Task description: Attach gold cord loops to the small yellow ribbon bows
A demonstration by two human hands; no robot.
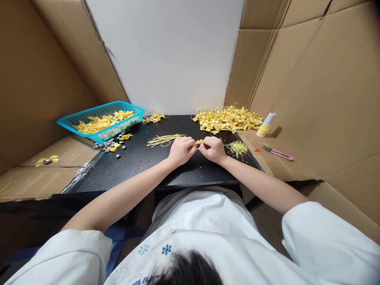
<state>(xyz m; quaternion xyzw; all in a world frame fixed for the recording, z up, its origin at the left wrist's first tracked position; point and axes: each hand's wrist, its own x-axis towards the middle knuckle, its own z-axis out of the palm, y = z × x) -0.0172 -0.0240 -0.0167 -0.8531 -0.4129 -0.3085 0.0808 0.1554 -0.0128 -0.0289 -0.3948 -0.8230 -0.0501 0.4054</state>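
Over the middle of the black tabletop, my left hand (181, 149) and my right hand (213, 149) meet with fingertips pinched. Between them is a small yellow ribbon bow (198, 143), gripped from both sides and partly covered by the fingers. Just beyond my left hand lies a bundle of gold cords (162, 140). A tangle of pale yellow thread scraps (238, 148) rests to the right of my right hand. Farther back on the right is a large heap of yellow ribbon bows (228, 118).
A blue plastic basket (120, 130) with yellow bows stands at the left, shiny round beads (108, 145) beside it. One bow (47, 160) lies on the left cardboard. To the right are a cone of yellow thread (265, 127), pink-handled snips (279, 153) and a red bit (257, 150). Cardboard walls flank the table.
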